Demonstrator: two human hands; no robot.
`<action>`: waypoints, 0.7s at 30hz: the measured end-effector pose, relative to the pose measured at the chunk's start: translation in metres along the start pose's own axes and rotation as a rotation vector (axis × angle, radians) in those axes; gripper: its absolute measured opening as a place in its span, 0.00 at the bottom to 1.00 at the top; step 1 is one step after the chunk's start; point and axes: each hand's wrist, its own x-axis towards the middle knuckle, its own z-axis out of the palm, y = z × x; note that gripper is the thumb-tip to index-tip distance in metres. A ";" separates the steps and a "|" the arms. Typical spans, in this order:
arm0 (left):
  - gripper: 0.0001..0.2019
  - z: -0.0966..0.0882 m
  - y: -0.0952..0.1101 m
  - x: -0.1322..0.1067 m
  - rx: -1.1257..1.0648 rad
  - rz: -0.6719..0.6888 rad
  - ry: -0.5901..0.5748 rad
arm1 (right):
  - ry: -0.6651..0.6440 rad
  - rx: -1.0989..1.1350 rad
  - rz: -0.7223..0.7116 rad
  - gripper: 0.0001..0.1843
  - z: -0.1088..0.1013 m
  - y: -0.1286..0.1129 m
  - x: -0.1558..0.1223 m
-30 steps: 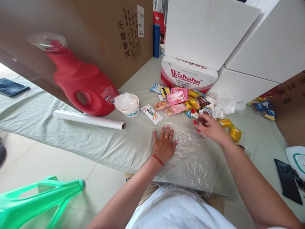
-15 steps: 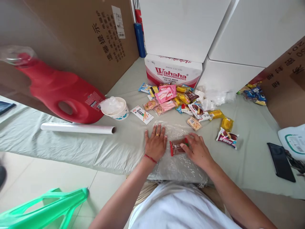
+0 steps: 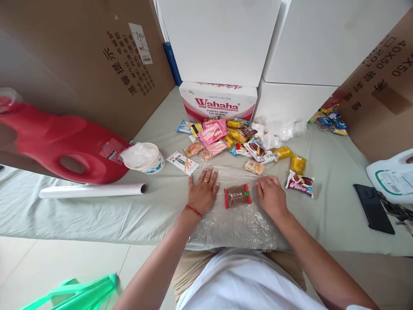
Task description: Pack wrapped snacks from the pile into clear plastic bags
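A sheet of clear plastic wrap [image 3: 235, 224] lies on the pale green cloth in front of me. My left hand [image 3: 203, 193] rests flat on its left edge, fingers spread. A brown snack packet with red ends [image 3: 238, 196] lies on the wrap between my hands. My right hand [image 3: 271, 193] rests palm down on the wrap's right side, a little apart from the packet, fingers loosely bent and holding nothing. A heap of mixed snack packets [image 3: 226, 137] lies just beyond.
A red jug [image 3: 61, 142], a paper cup stuffed with plastic [image 3: 143, 158] and a white wrap roll [image 3: 92, 190] are at left. A Wahaha carton [image 3: 217, 103] and white boxes stand behind. A black phone [image 3: 373, 208] lies at right, a green stool [image 3: 77, 295] below left.
My right hand brought the brown packet from the heap onto the wrap, let go of it and moved off to the right. The left hand stayed flat.
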 end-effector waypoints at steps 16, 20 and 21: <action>0.28 0.015 -0.004 -0.004 -0.040 0.004 0.116 | -0.498 -0.043 -0.213 0.03 -0.035 -0.043 0.015; 0.27 0.015 -0.005 -0.005 -0.052 -0.006 0.127 | -0.281 0.079 -0.165 0.13 -0.043 -0.035 0.013; 0.27 0.015 -0.005 -0.005 -0.053 -0.006 0.122 | -0.192 0.101 -0.194 0.17 -0.040 -0.036 0.012</action>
